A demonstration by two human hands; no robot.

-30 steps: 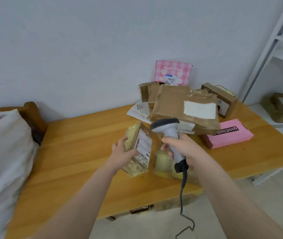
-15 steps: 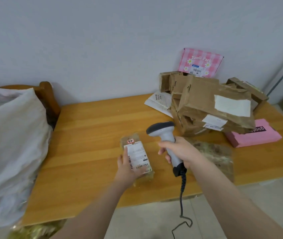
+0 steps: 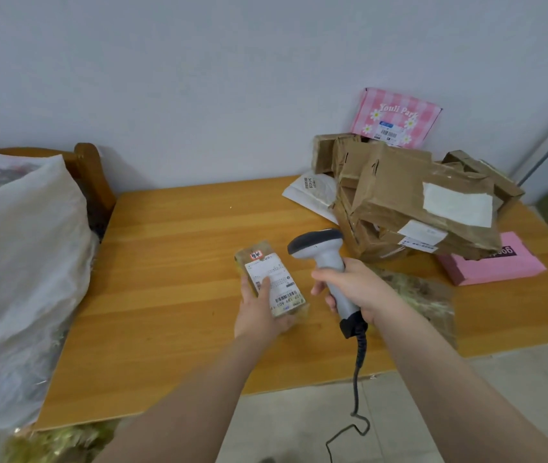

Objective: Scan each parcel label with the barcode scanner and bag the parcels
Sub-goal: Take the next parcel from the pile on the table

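Observation:
My left hand (image 3: 259,310) holds a small tape-wrapped parcel (image 3: 270,282) with its white barcode label facing up, thumb lying across the label. Just right of it, my right hand (image 3: 354,289) grips the handle of a grey barcode scanner (image 3: 321,248), whose dark head is level with the parcel's far end. The scanner's black cable (image 3: 356,379) hangs to the floor. A large white plastic bag (image 3: 18,272) stands at the left, beside the wooden table (image 3: 172,262).
A heap of brown cardboard parcels (image 3: 413,202) fills the table's far right, with a pink checked box (image 3: 396,116) behind, a flat pink box (image 3: 496,265) to the right and a white mailer (image 3: 312,192) at its left. A flat taped parcel (image 3: 423,292) lies under my right forearm.
The small parcel went from upright, label facing right, to lying label-up lower over the table. The view swung left, bringing the white bag into sight. My right hand keeps the scanner.

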